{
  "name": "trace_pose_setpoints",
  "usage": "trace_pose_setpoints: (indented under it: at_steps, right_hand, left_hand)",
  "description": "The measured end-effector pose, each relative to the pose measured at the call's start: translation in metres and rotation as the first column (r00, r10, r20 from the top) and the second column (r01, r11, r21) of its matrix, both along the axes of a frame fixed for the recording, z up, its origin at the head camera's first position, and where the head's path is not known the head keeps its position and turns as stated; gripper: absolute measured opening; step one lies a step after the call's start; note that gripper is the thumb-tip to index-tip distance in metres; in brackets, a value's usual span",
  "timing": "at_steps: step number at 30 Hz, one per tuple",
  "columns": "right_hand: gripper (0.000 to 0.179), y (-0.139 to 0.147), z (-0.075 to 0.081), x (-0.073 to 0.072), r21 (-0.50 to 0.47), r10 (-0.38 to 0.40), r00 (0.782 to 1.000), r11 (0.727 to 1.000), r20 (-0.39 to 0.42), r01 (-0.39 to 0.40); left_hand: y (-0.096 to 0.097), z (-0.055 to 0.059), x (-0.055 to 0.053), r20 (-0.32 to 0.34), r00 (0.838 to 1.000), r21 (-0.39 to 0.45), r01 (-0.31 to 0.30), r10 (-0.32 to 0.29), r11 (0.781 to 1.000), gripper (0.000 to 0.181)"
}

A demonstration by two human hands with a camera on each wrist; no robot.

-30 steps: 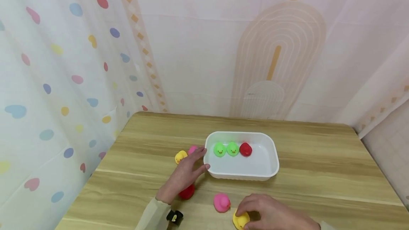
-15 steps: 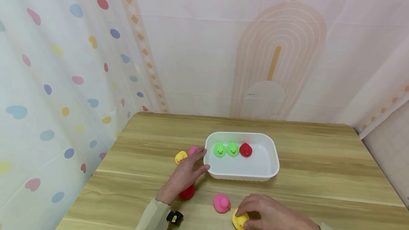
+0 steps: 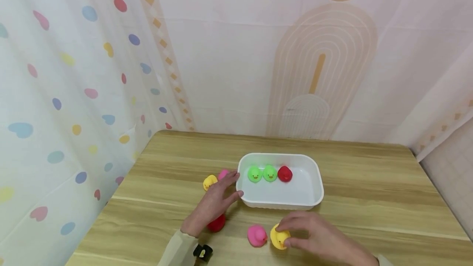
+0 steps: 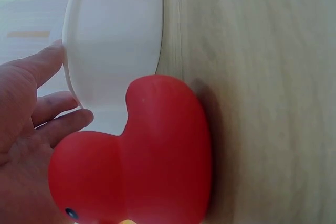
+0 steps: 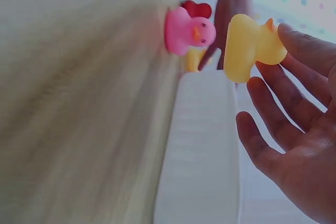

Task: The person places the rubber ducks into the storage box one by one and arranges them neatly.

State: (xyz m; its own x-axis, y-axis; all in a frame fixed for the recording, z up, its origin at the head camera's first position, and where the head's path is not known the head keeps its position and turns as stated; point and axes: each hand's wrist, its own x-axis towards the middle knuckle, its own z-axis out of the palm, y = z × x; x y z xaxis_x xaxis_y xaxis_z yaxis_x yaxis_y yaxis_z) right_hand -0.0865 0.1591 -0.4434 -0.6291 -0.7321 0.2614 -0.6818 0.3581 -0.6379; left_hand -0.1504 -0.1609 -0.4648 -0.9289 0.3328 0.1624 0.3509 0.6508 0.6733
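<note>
My right hand [image 3: 321, 235] pinches a yellow rubber duck [image 3: 279, 237] between thumb and fingertips. In the right wrist view this yellow duck [image 5: 245, 48] is held off the table. A pink rubber duck [image 3: 256, 235] sits just left of it. My left hand [image 3: 214, 204] touches the left end of a white plastic tub [image 3: 281, 206] with fingers fairly straight. Two green ducks [image 3: 262, 173] and a red duck [image 3: 285, 174] stand in a row inside the tub. Close to my left wrist is another red duck [image 4: 168, 145], partly hidden by the arm in the head view.
Beyond my left hand are another yellow duck [image 3: 210, 182] and a pink duck [image 3: 223, 173], both partly covered. A black band-like item [image 3: 203, 252] shows at the left wrist. Printed curtains [image 3: 221, 52] hang behind the wooden table [image 3: 369, 184].
My right hand has lifted the yellow duck and brought it slightly away from me, toward the tub. My left hand and the tub stay where they were.
</note>
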Motion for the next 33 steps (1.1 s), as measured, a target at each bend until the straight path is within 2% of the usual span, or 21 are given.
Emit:
trace_pose_setpoints:
  at_steps: [3,4,11,21,26,33]
  right_hand:
    - [0.024,0.000,0.001,-0.003,-0.048,-0.005,0.998,0.999,-0.060,0.002]
    - [0.024,-0.001,0.001,-0.004,-0.060,-0.012,0.998,0.998,-0.054,0.008]
    - [0.026,-0.004,0.008,-0.009,-0.085,-0.061,0.996,0.994,0.063,0.066]
    - [0.021,-0.002,0.010,-0.016,-0.201,-0.098,0.995,0.975,0.000,0.096]
    - [0.022,0.002,0.017,-0.021,-0.207,-0.173,0.985,0.964,0.001,0.170]
    - [0.023,0.006,0.022,-0.026,-0.177,-0.269,0.961,0.945,0.064,0.276]
  left_hand:
    - [0.001,-0.001,-0.001,-0.006,1.000,0.001,0.000,0.000,1.000,0.057]
    - [0.001,-0.001,-0.001,-0.008,1.000,-0.001,0.000,0.000,1.000,0.057]
    - [0.002,0.000,-0.002,-0.015,1.000,0.001,-0.002,0.002,1.000,0.057]
    - [0.000,0.001,0.002,0.002,1.000,0.002,-0.006,0.006,1.000,0.058]
    - [0.001,0.001,0.001,0.003,1.000,0.005,-0.011,0.011,1.000,0.058]
    - [0.000,-0.001,0.002,0.006,1.000,-0.010,-0.014,0.014,1.000,0.058]
